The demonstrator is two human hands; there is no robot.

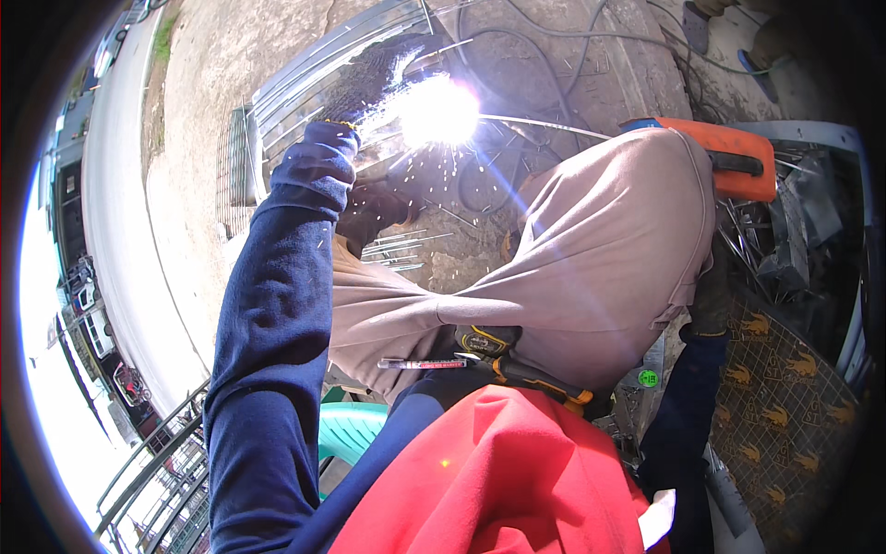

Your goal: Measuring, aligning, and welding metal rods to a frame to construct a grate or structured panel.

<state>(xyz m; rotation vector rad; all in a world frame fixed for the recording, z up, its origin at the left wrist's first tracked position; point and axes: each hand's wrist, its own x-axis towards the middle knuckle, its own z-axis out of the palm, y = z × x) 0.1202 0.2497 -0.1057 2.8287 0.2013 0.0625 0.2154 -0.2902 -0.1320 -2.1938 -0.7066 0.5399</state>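
Left hand (374,208), gloved, grips a welding holder just below the bright arc (434,111); metal rods (397,249) lie beneath it; right hand (711,300) rests beside the knee.

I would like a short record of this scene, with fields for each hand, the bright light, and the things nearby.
left hand: gloved left hand, blue sleeve, raised close to the glare; what it grips cannot be told
right hand: right hand low beside the beige trouser leg; its fingers are not clear
light: white welding flash with sparks on a metal frame
nearby: orange welding machine, green plastic chair, cables on concrete ground
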